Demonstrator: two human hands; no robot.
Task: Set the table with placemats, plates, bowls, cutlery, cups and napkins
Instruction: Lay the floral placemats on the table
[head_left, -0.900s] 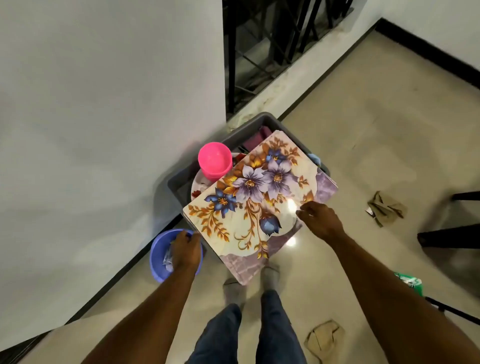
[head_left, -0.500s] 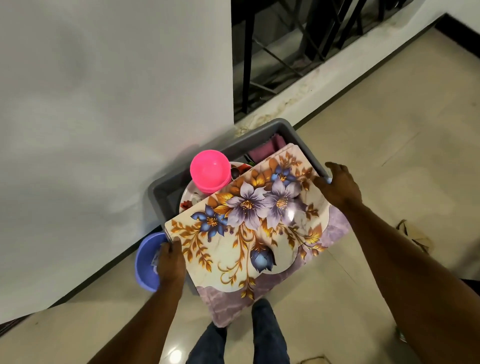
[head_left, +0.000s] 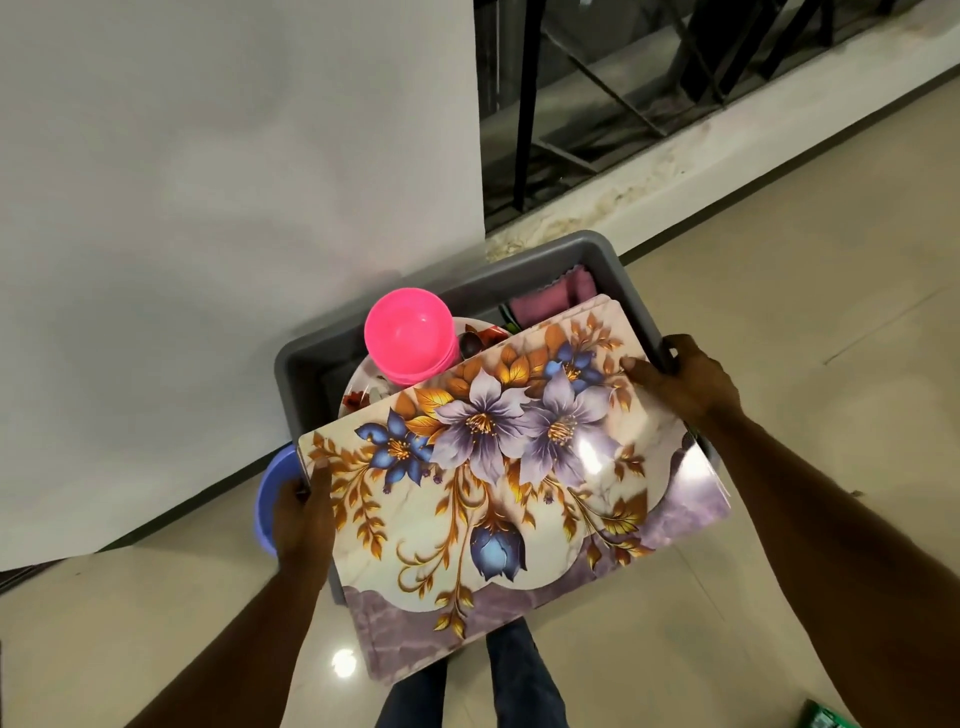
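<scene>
Placemats (head_left: 498, 478) are the thing to watch in the head view: a floral stack lying across the top of a grey tub (head_left: 550, 262) in the middle of the frame, long axis running from lower left up to upper right. Both hands sit at the ends of that axis, so it's an even two-handed lift and neither arm is really closer. Left hand (head_left: 301, 514) is at the lower-left short edge, thumb on top of the mat and fingers curled around the edge underneath; can't tell if it's also touching the blue bowl (head_left: 272, 493) right behind it. Right hand (head_left: 685, 384) is at the upper-right edge, thumb pressed onto the print, fingers wrapped down over the mat edge and the tub rim.

Inside the tub, upper left of the mats, there's a stack of pink cups (head_left: 408, 335) sitting on patterned plates (head_left: 363, 384), and maroon napkins (head_left: 550, 299) tucked at the far end. My guess is the mats come straight up and out first.

No brands, labels or readable text anywhere; the green packet (head_left: 826, 719) at bottom right is cut off.
</scene>
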